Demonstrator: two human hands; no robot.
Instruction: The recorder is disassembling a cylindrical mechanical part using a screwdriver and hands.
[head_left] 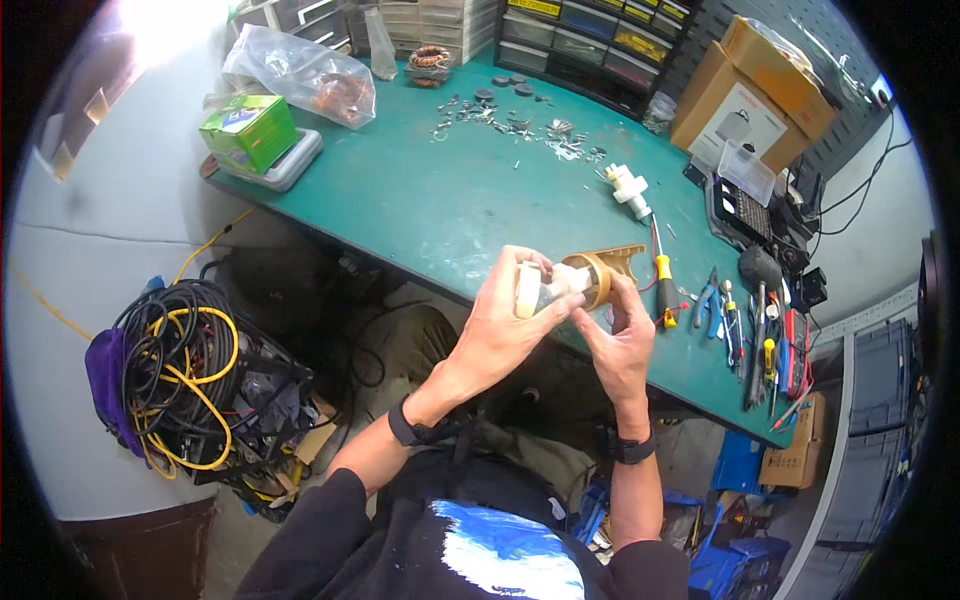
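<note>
Above the near edge of the green workbench (440,215), my left hand (495,335) is closed on a white plastic part (568,280) with a round disc-like end. One end of this part sits in or against the open ring of a tan, hollow housing (598,280). My right hand (622,350) grips that housing from the right, thumb and fingers at its rim. How far the white part goes inside is hidden. Just beyond lies another white plastic piece (628,190) with stepped rings. A yellow-and-black screwdriver (664,285) rests right of my right hand.
Pliers (708,300) and several hand tools lie along the bench's right side. Small metal parts (520,125) are scattered at the back, before drawer cabinets (590,40). A green box (250,135) stands at the left, a cardboard box (745,95) back right. Coiled cables (190,370) hang left.
</note>
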